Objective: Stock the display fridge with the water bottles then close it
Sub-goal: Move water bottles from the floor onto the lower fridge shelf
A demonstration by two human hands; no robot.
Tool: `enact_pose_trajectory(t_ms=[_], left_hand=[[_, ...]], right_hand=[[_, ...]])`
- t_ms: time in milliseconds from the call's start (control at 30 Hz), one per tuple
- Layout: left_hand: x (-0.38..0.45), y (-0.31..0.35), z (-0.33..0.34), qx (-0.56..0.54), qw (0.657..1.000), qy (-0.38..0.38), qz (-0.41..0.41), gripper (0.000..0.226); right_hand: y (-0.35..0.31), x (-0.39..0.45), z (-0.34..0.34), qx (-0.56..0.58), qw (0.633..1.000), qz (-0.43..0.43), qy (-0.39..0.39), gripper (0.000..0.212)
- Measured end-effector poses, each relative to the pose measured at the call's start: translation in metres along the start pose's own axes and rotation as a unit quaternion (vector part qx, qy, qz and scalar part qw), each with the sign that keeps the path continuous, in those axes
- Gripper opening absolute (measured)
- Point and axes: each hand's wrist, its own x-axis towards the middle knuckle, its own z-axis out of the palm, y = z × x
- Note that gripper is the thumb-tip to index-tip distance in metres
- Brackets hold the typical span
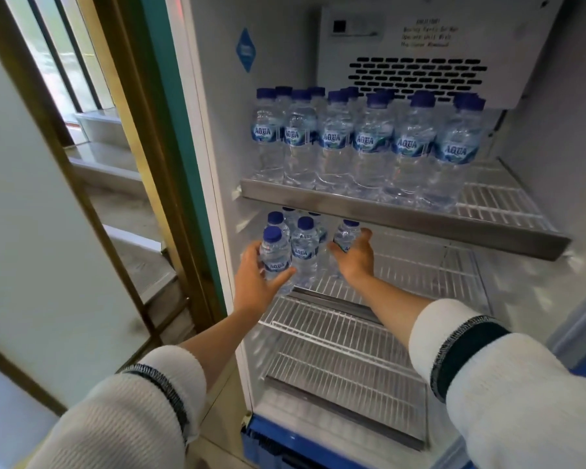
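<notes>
The display fridge stands open in front of me. Its top shelf [403,216] carries several rows of clear water bottles [372,143] with blue caps and blue labels. On the second wire shelf [420,269], several more bottles stand at the far left. My left hand [254,277] is wrapped around the front-left bottle [274,255] there. My right hand [354,253] grips another bottle [345,235], tilted slightly, just right of that cluster. Both arms reach in from below, in white sleeves with dark bands.
Two lower wire shelves [335,336] hold nothing. The right part of the top shelf [501,201] is bare. A fan housing with vent slots [416,74] hangs at the back top. The fridge's teal door edge [180,157] stands at the left, with stone steps [129,211] beyond it.
</notes>
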Motion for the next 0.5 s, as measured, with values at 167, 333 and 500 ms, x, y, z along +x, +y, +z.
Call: enact_pose_trajectory(t_ms=[167,333,500], left_hand=[[0.004,-0.014,0.002,0.022,1.0,0.002,0.014,0.078],[0.008,-0.017,0.005,0.063,0.997,0.025,0.037,0.074],[0.013,-0.018,0.004,0.073,0.996,0.023,0.052,0.077]], right_hand=[[0.002,0.01,0.008,-0.013,1.0,-0.008,-0.013,0.072],[0.023,0.001,0.011,-0.038,0.997,0.016,-0.064,0.071],[0.031,-0.004,0.016,-0.024,0.999,0.02,-0.045,0.064]])
